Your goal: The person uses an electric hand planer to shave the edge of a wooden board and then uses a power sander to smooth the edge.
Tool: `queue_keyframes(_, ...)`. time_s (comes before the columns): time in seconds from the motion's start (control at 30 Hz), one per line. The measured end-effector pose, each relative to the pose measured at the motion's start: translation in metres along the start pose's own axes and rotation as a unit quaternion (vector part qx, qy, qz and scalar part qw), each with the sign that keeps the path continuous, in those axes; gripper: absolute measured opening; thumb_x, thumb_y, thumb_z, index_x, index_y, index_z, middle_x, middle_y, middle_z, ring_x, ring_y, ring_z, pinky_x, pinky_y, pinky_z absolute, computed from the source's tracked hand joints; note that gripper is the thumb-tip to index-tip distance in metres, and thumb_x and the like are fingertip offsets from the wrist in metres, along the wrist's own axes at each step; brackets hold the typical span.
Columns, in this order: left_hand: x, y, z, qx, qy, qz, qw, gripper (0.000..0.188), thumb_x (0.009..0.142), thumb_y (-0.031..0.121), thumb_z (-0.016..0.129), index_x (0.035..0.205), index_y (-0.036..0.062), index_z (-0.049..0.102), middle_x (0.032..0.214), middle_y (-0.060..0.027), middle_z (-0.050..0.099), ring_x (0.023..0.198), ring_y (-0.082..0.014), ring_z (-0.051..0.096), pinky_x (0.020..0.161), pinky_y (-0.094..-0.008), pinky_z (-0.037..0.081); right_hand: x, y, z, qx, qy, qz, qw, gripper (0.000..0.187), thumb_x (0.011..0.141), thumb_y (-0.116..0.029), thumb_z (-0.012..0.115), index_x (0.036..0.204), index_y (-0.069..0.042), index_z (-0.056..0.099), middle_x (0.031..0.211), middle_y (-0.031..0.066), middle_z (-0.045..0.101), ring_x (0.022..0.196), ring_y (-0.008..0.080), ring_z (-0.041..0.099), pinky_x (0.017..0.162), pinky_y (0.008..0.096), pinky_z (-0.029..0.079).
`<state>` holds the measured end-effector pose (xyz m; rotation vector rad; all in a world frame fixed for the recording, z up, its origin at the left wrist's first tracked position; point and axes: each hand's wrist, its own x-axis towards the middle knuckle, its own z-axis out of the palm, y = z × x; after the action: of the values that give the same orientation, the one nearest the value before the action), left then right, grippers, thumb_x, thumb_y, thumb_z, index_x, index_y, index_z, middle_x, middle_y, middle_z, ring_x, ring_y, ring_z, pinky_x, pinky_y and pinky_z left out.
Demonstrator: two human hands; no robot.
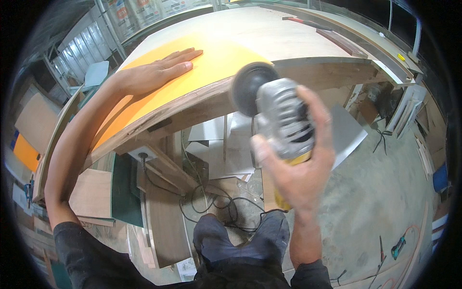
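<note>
My left hand point(156, 74) lies flat with fingers stretched out on an orange-yellow sheet point(228, 55). This sheet covers the left front part of a pale, wood-edged work table point(236, 21). In my right hand point(308, 173) is an angle grinder point(284, 113) with a grey, vented head and a yellow body. My fingers and thumb wrap round it. Its dark round disc point(254, 86) is at the table's front edge, overlapping the sheet's corner in view; whether it touches cannot be told. The disc and hand look slightly blurred.
A black cord point(192, 219) loops on the floor between the table and my legs. A plug sits in a socket point(143, 155) under the table. A red-and-black tool point(303, 21) lies on the far right of the tabletop. On the right floor rests a green power tool point(397, 246).
</note>
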<state>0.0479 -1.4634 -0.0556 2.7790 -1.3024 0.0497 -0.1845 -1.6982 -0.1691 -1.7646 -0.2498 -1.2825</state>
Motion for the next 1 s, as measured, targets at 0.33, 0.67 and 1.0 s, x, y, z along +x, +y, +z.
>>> queue_keyframes(0.33, 0.001, -0.012, 0.003, -0.026, -0.012, 0.013, 0.999, 0.085, 0.102, 0.073, 0.019, 0.165, 0.0177, 0.023, 0.173, -0.0117, 0.013, 0.160, -0.0308, 0.008, 0.130, -0.0506, 0.005, -0.027, -0.034, 0.024, 0.029, -0.062, 0.030, 0.997, 0.078, 0.070, -0.008, 0.085, 0.143, -0.009, 0.057, 0.125, 0.0160, 0.063, 0.108, 0.0239, 0.067, 0.091, 0.0367, 0.057)
queue_keyframes(0.67, -0.005, -0.010, -0.001, -0.017, -0.020, 0.010, 1.000, 0.082, 0.103, 0.072, 0.018, 0.166, 0.0184, 0.022, 0.173, -0.0115, 0.014, 0.160, -0.0303, 0.007, 0.130, -0.0484, 0.005, -0.023, -0.019, 0.024, 0.011, -0.027, 0.014, 0.999, 0.079, 0.070, -0.010, 0.086, 0.143, -0.009, 0.057, 0.123, 0.0157, 0.064, 0.106, 0.0243, 0.068, 0.091, 0.0355, 0.056)
queue_keyframes(1.0, -0.002, -0.009, -0.001, -0.013, -0.005, 0.021, 1.000, 0.082, 0.103, 0.070, 0.024, 0.165, 0.0162, 0.024, 0.172, -0.0134, 0.016, 0.160, -0.0315, 0.010, 0.129, -0.0505, 0.005, -0.011, -0.014, 0.004, 0.047, -0.010, 0.010, 0.999, 0.076, 0.072, -0.010, 0.084, 0.142, -0.009, 0.056, 0.127, 0.0121, 0.063, 0.109, 0.0196, 0.066, 0.093, 0.0333, 0.056)
